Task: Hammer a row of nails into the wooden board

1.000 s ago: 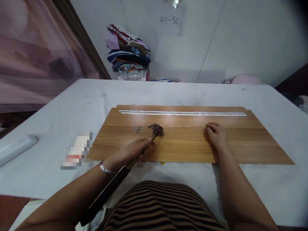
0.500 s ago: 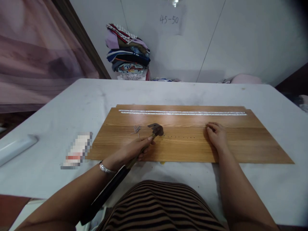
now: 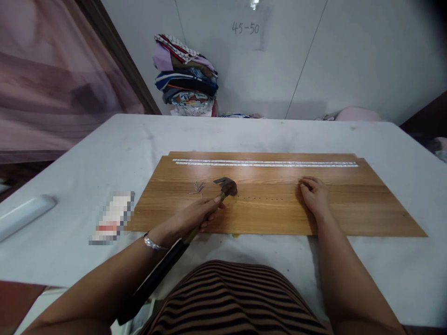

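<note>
My left hand (image 3: 193, 217) grips a hammer (image 3: 226, 187) high on its handle, near the dark metal head, which rests on a long wooden board (image 3: 366, 209). The black handle end runs back under my wrist. Several loose nails (image 3: 197, 188) lie just left of the hammer head. A row of small nail heads (image 3: 260, 198) runs across the board between my hands. My right hand (image 3: 314, 195) rests on the board with its fingers curled under, pressing down. A white measuring strip (image 3: 265, 163) lies along the board's far edge.
The board lies on a white table (image 3: 87, 167). A blurred white packet (image 3: 113, 217) and a white bar-shaped object (image 3: 24, 212) sit at the left. A pile of folded clothes (image 3: 185, 77) is stacked against the far wall.
</note>
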Available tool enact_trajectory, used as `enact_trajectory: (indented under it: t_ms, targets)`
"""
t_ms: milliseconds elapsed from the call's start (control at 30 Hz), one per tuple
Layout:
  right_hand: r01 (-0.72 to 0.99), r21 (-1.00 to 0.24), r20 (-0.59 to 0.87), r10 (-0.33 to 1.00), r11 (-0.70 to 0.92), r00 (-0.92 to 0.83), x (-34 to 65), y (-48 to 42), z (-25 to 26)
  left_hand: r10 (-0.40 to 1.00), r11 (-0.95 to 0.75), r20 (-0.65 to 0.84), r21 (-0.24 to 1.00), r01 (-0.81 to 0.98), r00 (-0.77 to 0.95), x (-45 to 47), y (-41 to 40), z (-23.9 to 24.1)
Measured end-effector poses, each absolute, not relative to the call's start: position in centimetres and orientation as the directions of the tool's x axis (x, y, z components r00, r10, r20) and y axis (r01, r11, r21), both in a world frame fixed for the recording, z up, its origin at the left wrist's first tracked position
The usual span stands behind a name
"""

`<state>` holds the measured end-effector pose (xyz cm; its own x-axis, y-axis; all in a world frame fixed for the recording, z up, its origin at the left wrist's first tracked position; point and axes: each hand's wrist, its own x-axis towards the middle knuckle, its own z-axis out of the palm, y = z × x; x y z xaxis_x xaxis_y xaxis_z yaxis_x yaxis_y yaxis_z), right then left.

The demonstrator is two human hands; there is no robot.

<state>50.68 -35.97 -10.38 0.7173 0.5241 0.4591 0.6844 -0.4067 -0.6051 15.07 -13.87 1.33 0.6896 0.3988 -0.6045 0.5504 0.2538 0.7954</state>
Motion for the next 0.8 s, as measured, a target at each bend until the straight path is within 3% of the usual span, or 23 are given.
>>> enact_trajectory:
  t_ms: [800]
  targets:
    - [0.695, -0.595, 0.469, 0.529, -0.403, 0.708, 50.80, -35.87, -10.55, 0.389, 0.245, -0.588, 0.808, 0.536, 0.709, 15.01, -13.85, 0.79]
